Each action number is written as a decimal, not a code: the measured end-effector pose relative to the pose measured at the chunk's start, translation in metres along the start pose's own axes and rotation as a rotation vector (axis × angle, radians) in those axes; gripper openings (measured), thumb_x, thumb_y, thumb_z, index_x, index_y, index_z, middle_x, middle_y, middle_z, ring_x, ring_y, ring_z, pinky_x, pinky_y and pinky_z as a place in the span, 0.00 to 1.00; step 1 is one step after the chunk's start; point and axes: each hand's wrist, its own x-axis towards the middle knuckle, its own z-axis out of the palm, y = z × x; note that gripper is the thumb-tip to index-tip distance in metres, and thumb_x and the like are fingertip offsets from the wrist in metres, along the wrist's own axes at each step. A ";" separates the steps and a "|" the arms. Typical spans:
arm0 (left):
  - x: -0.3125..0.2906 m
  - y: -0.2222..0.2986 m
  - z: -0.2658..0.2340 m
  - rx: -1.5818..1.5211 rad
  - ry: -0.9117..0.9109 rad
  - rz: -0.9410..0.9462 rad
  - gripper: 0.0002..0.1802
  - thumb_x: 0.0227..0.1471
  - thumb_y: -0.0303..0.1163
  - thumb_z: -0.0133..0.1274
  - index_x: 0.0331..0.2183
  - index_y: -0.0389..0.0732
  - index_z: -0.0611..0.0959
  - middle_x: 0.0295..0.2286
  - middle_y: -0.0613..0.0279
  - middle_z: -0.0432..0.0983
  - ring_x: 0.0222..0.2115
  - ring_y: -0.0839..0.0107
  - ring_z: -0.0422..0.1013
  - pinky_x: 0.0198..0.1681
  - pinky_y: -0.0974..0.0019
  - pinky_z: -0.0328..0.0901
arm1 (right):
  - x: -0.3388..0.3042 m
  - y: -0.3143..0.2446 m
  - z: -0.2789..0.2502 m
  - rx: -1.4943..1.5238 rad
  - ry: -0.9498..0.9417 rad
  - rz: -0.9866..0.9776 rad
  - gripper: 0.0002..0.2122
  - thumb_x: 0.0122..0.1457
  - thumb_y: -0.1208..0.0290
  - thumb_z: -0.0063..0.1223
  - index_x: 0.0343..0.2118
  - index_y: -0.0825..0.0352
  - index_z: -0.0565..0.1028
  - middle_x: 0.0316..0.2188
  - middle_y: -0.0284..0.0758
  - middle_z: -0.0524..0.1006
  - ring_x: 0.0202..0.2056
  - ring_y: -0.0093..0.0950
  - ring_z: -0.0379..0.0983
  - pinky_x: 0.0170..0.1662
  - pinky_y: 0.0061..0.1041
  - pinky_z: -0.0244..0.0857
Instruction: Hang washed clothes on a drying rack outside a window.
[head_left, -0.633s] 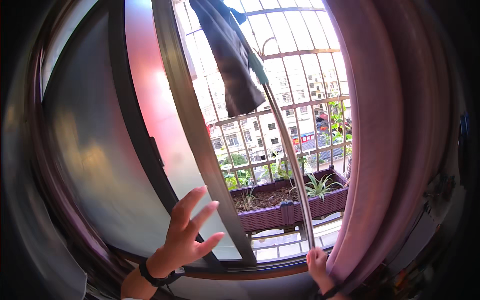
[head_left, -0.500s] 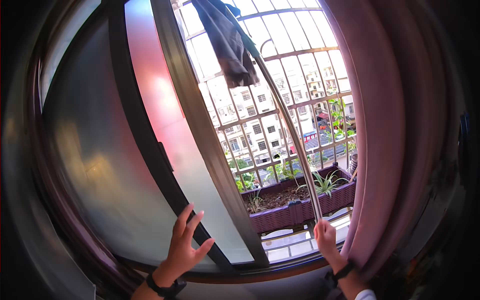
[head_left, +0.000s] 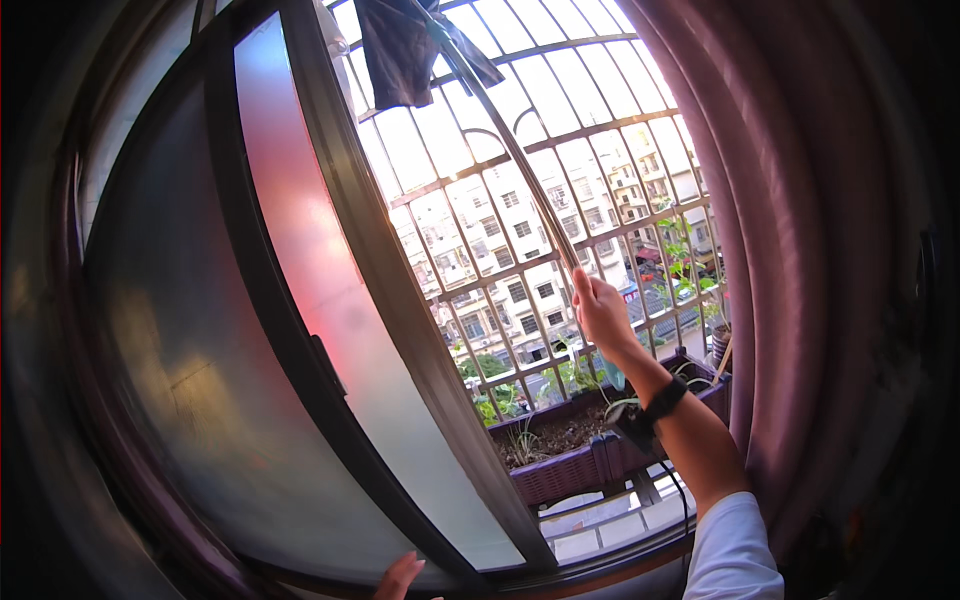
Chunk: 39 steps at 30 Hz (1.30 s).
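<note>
My right hand (head_left: 602, 315) is wrapped round a long metal pole (head_left: 525, 165), arm stretched out through the window opening. The pole slants up and to the left. At its upper end hangs a dark garment (head_left: 393, 55), in front of the bright window bars. A pale teal end of the pole shows just below my fist, above the planter. My left hand (head_left: 400, 578) is at the lower edge, near the bottom of the sliding window frame. Only its fingers show; they are stretched out and hold nothing.
A frosted sliding pane (head_left: 330, 290) fills the left side. Metal security bars (head_left: 600, 125) stand outside the opening. A purple planter box (head_left: 555, 478) with soil and plants sits on the ledge. Pink curtains (head_left: 770, 250) hang close on the right.
My right hand has moved up and forward with the pole, and the garment has risen and swung left. My left hand has dropped down to the lower edge.
</note>
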 end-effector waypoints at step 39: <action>0.076 0.016 0.152 -0.272 0.253 -0.157 0.43 0.46 0.35 0.57 0.58 0.33 0.54 0.58 0.38 0.45 0.60 0.47 0.43 0.59 0.55 0.45 | 0.018 0.000 0.064 0.484 -0.408 0.187 0.21 0.61 0.47 0.37 0.26 0.65 0.63 0.10 0.27 0.60 0.08 0.16 0.55 0.11 0.17 0.48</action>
